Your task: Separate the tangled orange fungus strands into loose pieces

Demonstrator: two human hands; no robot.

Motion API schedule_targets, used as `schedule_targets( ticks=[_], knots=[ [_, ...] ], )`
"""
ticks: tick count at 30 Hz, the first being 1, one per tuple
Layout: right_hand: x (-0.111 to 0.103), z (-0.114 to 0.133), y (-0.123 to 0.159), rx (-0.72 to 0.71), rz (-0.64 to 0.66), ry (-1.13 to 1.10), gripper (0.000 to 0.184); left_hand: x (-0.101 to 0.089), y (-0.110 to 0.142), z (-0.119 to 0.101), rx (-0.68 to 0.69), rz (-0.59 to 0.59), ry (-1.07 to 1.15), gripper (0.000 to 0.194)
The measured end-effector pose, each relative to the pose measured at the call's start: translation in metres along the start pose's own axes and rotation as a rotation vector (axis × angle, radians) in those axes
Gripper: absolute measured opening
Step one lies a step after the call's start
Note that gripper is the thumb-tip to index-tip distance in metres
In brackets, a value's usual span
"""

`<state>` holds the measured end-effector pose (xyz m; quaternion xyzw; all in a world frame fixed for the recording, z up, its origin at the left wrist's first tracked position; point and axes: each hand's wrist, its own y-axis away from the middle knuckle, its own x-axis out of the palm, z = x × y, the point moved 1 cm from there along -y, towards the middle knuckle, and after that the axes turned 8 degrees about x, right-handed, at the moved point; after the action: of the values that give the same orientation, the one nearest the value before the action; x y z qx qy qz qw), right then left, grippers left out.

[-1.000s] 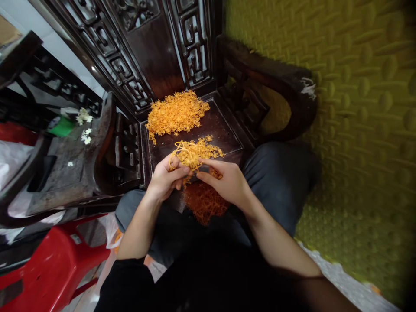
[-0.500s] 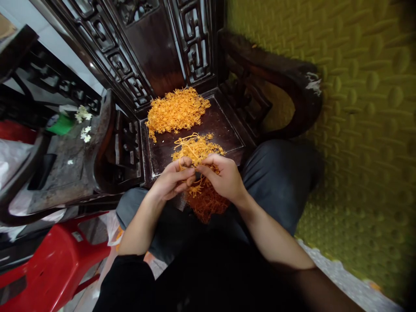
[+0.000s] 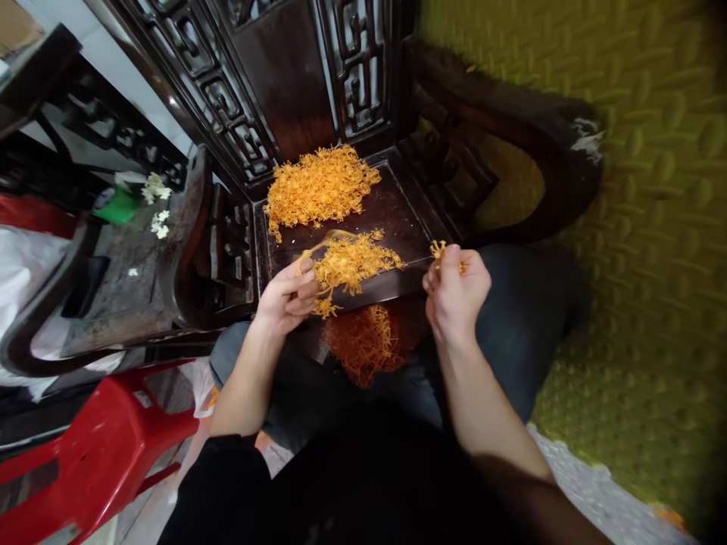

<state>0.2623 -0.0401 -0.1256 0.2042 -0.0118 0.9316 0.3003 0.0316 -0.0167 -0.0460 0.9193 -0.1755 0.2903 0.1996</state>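
Note:
My left hand [image 3: 288, 297] is closed on a loose yellow-orange cord [image 3: 321, 244] at the left of the chair seat. A small orange piece with spiky ends [image 3: 326, 306] hangs just beside its fingers. To the right, over my knee, my right hand [image 3: 459, 291] is closed around an orange spiky-ended piece [image 3: 437, 248] whose tip sticks out above the fingers. Between the hands lies a small heap of yellow-orange spiky pieces [image 3: 360, 261] near the seat's front edge. Behind it sits a larger orange heap [image 3: 321, 188]. Below, at my lap, is a darker orange-brown tangle [image 3: 362, 344].
The dark wooden chair seat [image 3: 397, 204] has a carved back and a curved armrest [image 3: 562, 166] at right. A second wooden chair [image 3: 107, 299] on the left bears white flowers [image 3: 156, 189] and a green roll [image 3: 118, 206]. A red plastic stool [image 3: 113, 431] stands lower left.
My hands were together over the small heap. My right hand has pulled away to the right with a spiky piece in it, while my left hand has shifted slightly left, keeping the cord.

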Motion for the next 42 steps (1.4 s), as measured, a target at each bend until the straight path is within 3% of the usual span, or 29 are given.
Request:
schedule_targets(
  ticks=[6, 9, 17, 24, 29, 33, 36, 38, 42],
  knots=[
    [0.018, 0.003, 0.013, 0.384, 0.415, -0.091, 0.047, -0.004, -0.007, 0.001, 0.074, -0.036, -0.001, 0.017],
    [0.025, 0.003, 0.022, 0.477, 0.542, -0.142, 0.048, -0.006, -0.006, -0.001, 0.119, -0.053, 0.022, 0.018],
    [0.027, 0.016, 0.016, 0.460, 0.524, -0.212, 0.034, -0.008, -0.002, -0.003, 0.069, -0.008, 0.034, 0.019],
    [0.021, 0.028, 0.009, 0.484, 0.608, -0.095, 0.045, -0.008, -0.003, -0.003, 0.045, -0.042, 0.030, 0.019],
    [0.021, 0.031, 0.007, 0.375, 0.643, -0.057, 0.038, -0.006, -0.002, -0.002, 0.044, -0.034, 0.012, 0.017],
    [0.032, 0.041, 0.004, 0.111, 0.654, 0.369, 0.030, -0.001, -0.001, -0.001, 0.018, 0.000, -0.024, 0.020],
    [0.043, 0.044, 0.000, -0.005, 0.776, 0.579, 0.030, 0.001, 0.000, 0.002, -0.023, 0.042, -0.074, 0.023],
    [0.049, 0.041, -0.001, -0.035, 0.824, 0.596, 0.020, 0.000, 0.001, 0.006, -0.030, 0.051, -0.153, 0.025],
    [0.052, 0.032, -0.001, -0.082, 0.730, 0.613, 0.023, -0.003, 0.002, 0.015, -0.018, 0.037, -0.435, 0.037]
  ],
)
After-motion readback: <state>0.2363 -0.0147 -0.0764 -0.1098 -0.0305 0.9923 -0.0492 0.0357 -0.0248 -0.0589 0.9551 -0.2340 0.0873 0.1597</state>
